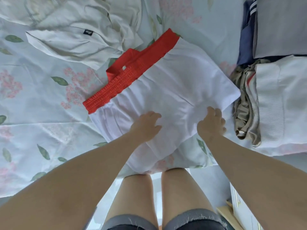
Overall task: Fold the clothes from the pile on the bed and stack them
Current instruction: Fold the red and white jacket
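A white garment (pixel 179 83) with a red elastic band (pixel 126 72) along its far-left edge lies spread flat on the bed's near middle. My left hand (pixel 146 125) rests palm down on its near part, fingers spread. My right hand (pixel 211 123) presses on the garment's near right edge, fingers curled slightly on the cloth. A crumpled pile of pale cream clothes (pixel 79 30) lies at the far left. Folded clothes form a stack (pixel 272 100) at the right, with a white ribbed piece on top of khaki ones.
The bed has a pale blue floral sheet (pixel 33 100). A second stack, grey over navy pieces (pixel 279 27), sits at the far right. My bare legs and denim shorts are below, against the bed's edge. A light wooden piece of furniture (pixel 239 211) stands at lower right.
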Tool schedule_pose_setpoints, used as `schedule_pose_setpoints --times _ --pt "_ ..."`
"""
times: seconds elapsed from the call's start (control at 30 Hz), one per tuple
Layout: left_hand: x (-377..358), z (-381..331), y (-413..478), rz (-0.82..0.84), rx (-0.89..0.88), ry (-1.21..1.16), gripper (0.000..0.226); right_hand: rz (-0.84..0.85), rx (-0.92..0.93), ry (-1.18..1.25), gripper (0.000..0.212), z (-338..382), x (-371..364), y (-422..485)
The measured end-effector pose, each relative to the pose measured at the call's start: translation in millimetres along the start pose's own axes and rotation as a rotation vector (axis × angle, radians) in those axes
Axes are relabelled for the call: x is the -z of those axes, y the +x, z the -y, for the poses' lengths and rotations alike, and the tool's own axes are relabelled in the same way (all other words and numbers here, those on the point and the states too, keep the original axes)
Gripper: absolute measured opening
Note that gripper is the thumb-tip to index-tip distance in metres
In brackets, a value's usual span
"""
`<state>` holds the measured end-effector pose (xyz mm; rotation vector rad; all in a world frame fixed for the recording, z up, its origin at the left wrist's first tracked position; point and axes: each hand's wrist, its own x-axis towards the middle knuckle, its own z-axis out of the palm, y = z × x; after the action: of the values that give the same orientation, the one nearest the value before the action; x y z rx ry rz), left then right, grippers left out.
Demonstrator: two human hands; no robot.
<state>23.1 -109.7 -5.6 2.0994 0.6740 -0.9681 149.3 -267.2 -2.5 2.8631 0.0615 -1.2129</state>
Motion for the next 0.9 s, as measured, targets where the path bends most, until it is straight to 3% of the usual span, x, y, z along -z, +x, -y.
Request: schedule_pose_setpoints --times 0.17,0.27,0.43,0.57,0.67,0.77,0.9 --pt "39.9 30.8 29.3 -0.439 0.088 0.170 0.052 0.023 -0.300 0.703 0.074 19.0 -36.6 -12.0" --pt "61.7 46.7 46.1 -0.579 0.146 0.182 0.068 0.019 -0.383 0.936 0.079 28.6 -46.5 -12.4" --pt "88.5 45.3 70.7 -0.444 0.315 0.110 0.087 -0.069 -0.472 1.122 0.084 32.5 -48.9 -5.1" --pt "106.4 52.9 78.3 -0.463 0.284 0.119 0.051 -0.109 -0.471 1.156 0.085 32.8 -51.1 -5.0" --pt "121.0 65.0 78.0 -0.605 0.276 0.080 0.046 -0.117 -0.463 1.131 0.086 33.4 -53.2 -6.6" --pt "132.0 75.5 83.7 -0.581 0.336 0.028 0.056 -0.091 -0.510 1.128 0.077 36.7 -55.4 -7.2" --pt "136.2 77.6 94.5 -0.439 0.301 -0.079 0.087 0.093 -0.603 1.196 0.075 44.3 -64.6 -7.5"
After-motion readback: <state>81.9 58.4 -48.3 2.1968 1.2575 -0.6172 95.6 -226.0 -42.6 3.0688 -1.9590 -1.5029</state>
